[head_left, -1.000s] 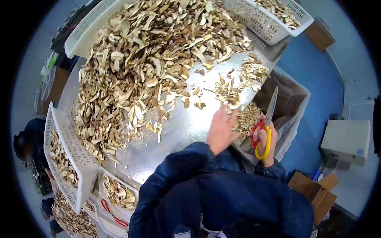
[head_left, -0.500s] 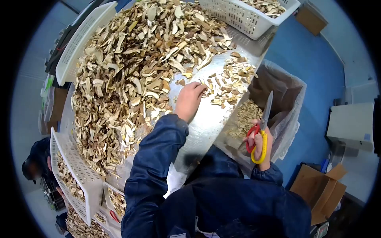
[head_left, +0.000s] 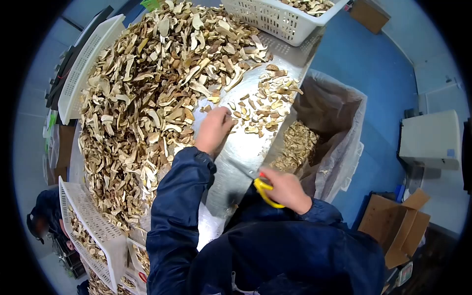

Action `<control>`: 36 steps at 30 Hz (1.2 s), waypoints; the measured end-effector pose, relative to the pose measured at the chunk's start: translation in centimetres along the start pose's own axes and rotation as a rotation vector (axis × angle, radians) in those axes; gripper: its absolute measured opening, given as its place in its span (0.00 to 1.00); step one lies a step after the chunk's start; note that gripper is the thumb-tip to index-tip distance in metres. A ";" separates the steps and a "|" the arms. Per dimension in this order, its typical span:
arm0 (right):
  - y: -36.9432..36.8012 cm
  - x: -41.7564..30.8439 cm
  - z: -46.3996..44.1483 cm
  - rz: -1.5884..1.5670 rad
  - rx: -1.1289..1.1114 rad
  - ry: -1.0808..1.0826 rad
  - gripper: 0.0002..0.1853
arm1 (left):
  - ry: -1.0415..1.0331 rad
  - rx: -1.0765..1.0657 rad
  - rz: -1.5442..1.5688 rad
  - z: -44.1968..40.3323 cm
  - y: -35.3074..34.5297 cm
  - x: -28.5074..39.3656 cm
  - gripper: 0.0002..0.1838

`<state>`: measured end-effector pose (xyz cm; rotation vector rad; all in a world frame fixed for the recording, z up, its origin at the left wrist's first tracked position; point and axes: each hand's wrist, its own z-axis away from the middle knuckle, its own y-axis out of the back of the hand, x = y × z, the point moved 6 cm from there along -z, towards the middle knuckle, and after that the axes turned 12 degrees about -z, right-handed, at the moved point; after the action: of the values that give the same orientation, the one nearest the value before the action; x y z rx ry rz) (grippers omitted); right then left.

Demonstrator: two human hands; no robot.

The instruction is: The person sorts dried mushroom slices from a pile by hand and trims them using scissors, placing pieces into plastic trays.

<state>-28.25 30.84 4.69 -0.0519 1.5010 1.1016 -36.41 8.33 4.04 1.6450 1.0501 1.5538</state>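
Note:
A large heap of dried mushroom slices [head_left: 142, 88] covers the left of the metal table [head_left: 221, 177]. My left hand [head_left: 215, 129] rests at the heap's right edge with its fingers closed together; what they hold, if anything, is hidden. Just right of it lies a small group of loose pieces [head_left: 265, 105]. My right hand [head_left: 286, 189] grips the scissors [head_left: 265, 191] by red and yellow handles, near the table's front edge, with the blurred blades pointing left over the metal.
Right of the table stands a lined bin [head_left: 339, 137] with mushroom pieces inside. White baskets stand at the top [head_left: 280, 22], upper left [head_left: 83, 73] and lower left [head_left: 93, 216]. Another person [head_left: 46, 214] is at far left. An open cardboard box [head_left: 393, 226] sits lower right.
The scissors in my right hand have swung from over the bin leftward to the table. My left hand first moved left from the bin's side to the heap's edge. The view has shifted.

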 end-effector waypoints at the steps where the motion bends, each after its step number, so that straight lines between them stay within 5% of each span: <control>1: -1.2 -0.1 0.2 0.056 -0.075 0.015 0.25 | 0.030 -0.007 0.036 0.2 0.3 -0.3 0.09; 5: -5.1 -3.3 -0.3 -0.124 -0.169 0.345 0.19 | 0.241 -0.099 0.527 1.1 1.4 -1.1 0.07; 8: -7.4 -6.8 -1.3 0.021 -0.337 0.340 0.12 | 0.341 -0.115 0.945 3.0 2.8 -1.0 0.07; 12: -8.0 -9.2 -2.6 0.055 -0.402 0.632 0.04 | 0.498 -0.057 1.087 7.7 5.0 -1.3 0.09; 14: -3.6 -8.0 -4.8 -0.007 -0.139 0.769 0.05 | 0.578 -0.009 1.117 11.1 5.9 -1.9 0.12; 17: 4.7 -1.9 -9.9 -0.008 0.328 0.202 0.10 | 0.645 0.002 1.425 16.8 5.4 -1.9 0.15; 18: 6.9 -0.9 -10.9 0.027 0.513 0.302 0.08 | 0.676 -0.014 1.488 18.5 4.7 -1.9 0.15; 24: 5.4 1.3 -13.6 0.221 0.364 0.227 0.05 | 0.840 -0.008 1.685 24.3 0.7 0.3 0.13; 27: 4.3 0.5 -13.1 0.291 0.378 0.251 0.04 | 0.723 -0.040 1.655 24.6 0.8 0.9 0.14; 35: 3.6 -0.4 -12.9 0.246 0.386 0.317 0.05 | 0.744 0.037 1.656 24.3 2.1 -0.3 0.13; 36: 4.1 0.4 -13.2 0.035 0.388 0.271 0.05 | 0.740 0.042 1.659 24.3 2.3 -0.1 0.13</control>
<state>-40.67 24.88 4.58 0.0982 1.9438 0.8364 -12.06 8.95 3.53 2.0458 -0.3858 3.2956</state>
